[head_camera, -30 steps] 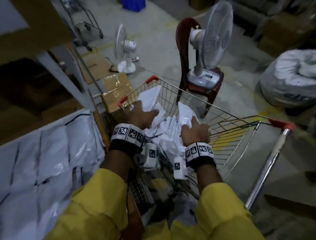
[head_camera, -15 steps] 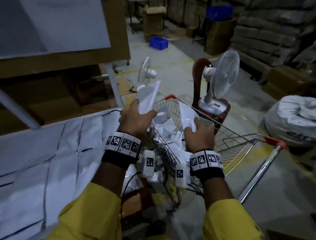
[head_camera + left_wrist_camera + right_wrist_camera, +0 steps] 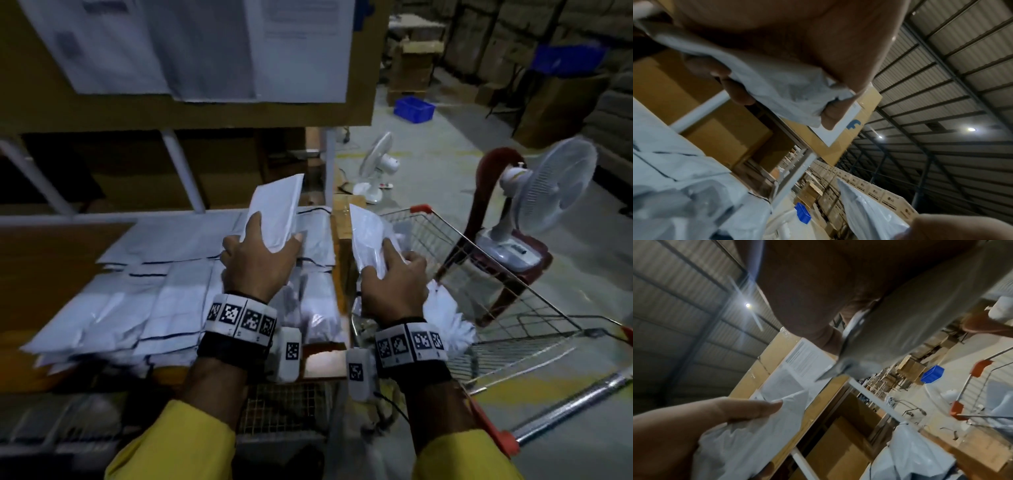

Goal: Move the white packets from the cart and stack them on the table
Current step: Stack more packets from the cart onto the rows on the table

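My left hand [image 3: 260, 253] grips a white packet [image 3: 275, 209] held above the rows of white packets [image 3: 164, 294] lying on the table [image 3: 51, 260]. In the left wrist view its fingers [image 3: 740, 94] curl under that packet [image 3: 777, 87]. My right hand [image 3: 394, 277] holds a second white packet [image 3: 368, 236] at the table's right edge, over the near corner of the wire cart [image 3: 496, 284]. The right wrist view shows this packet [image 3: 910, 316] against the palm, and the left hand's packet [image 3: 754, 426] lower left. More white packets [image 3: 442, 315] lie in the cart.
A shelf frame with cardboard boxes [image 3: 191, 68] and paper sheets overhangs the table. A red chair [image 3: 493, 212] carrying a white fan [image 3: 548, 202] stands just beyond the cart. Another fan [image 3: 376, 168] and a blue crate [image 3: 413, 109] sit on the floor.
Both hands lifted a packet each out of the cart and carried them left. The left one now hangs over the table's packets, the right one at the table's edge.
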